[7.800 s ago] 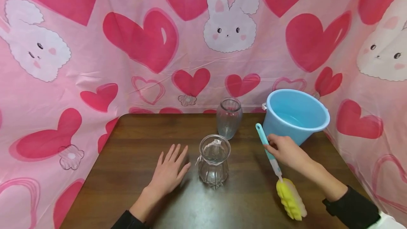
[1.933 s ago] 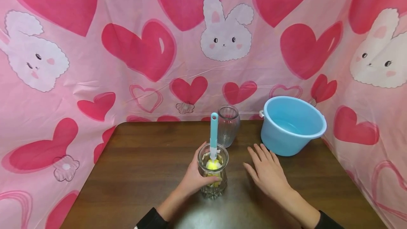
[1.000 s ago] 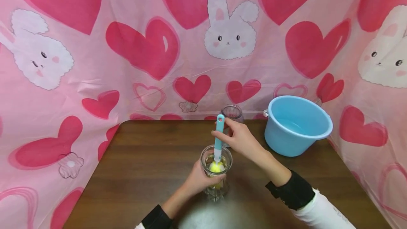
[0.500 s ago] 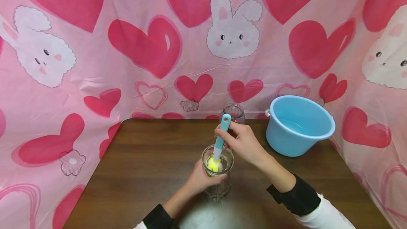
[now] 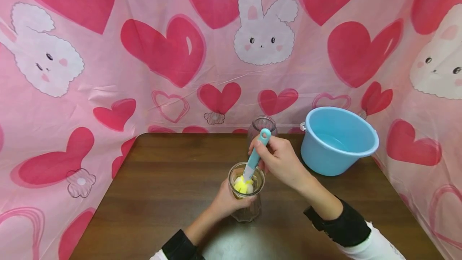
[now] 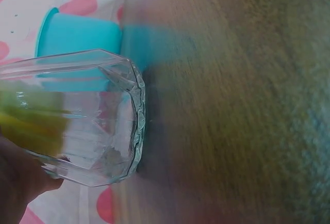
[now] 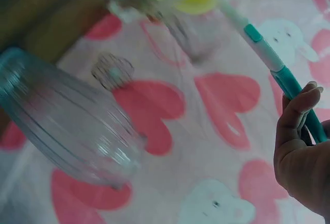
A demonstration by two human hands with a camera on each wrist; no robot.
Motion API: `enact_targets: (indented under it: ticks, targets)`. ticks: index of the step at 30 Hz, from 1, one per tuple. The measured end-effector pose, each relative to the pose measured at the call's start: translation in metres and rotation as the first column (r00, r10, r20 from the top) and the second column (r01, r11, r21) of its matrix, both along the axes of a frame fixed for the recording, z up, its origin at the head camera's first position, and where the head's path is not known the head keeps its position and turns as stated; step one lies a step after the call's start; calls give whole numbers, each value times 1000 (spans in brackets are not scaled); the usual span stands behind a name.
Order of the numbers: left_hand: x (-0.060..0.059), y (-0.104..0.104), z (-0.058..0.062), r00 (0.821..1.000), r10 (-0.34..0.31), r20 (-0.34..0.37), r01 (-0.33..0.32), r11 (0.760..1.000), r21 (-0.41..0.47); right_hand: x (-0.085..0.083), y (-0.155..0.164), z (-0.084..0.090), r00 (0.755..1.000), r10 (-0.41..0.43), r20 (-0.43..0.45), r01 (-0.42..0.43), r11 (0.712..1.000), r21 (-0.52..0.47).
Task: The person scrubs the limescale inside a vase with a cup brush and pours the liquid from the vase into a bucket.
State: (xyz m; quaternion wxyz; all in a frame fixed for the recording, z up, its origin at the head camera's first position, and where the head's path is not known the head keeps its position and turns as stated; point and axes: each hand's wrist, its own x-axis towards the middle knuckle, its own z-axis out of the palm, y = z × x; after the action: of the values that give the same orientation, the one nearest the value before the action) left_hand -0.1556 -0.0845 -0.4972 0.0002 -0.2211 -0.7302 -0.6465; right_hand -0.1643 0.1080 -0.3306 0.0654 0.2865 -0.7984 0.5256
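Right hand (image 5: 283,161) pinched the brush (image 5: 254,157) by the upper part of its turquoise handle; left hand (image 5: 231,202) was wrapped round the glass jar (image 5: 249,214) below the rim, thumb across the near side. Sponge head sat inside the jar, handle leaning out over the rim toward the right hand.

Step judged to be scrubbing the jar's interior. Good practice: brace the jar firmly with the left hand, then turn and stroke the handle in short passes, pressing the sponge to the wall without levering on the rim. In the left wrist view the sponge ended short of the base, so reaching the floor would call for a deeper push.

Jar: clear, colourless, round-mouthed, with a faceted body and thick angular base. Sponge, yellow with a paler side, showed through the wall. Jar stood at the middle of the counter (image 5: 173,179), nearer the person than the second glass vessel (image 5: 255,135); base contact could not be confirmed.
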Motion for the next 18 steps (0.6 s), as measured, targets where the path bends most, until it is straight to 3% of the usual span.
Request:
enact_targets:
  ticks: [6,14,18]
  targets:
    - [2,-1,-1,1000,3,-3,-3,1000,-4,-1,-5,-17,995,43,90,-46,998,36]
    - [1,-1,1,1000,-2,12,2,1000,0,-1,4,12,996,-88,-21,86,991,-107]
    - [1,-1,2,1000,-5,-2,5,1000,-1,-2,2,6,994,-111,-2,110,986,-124]
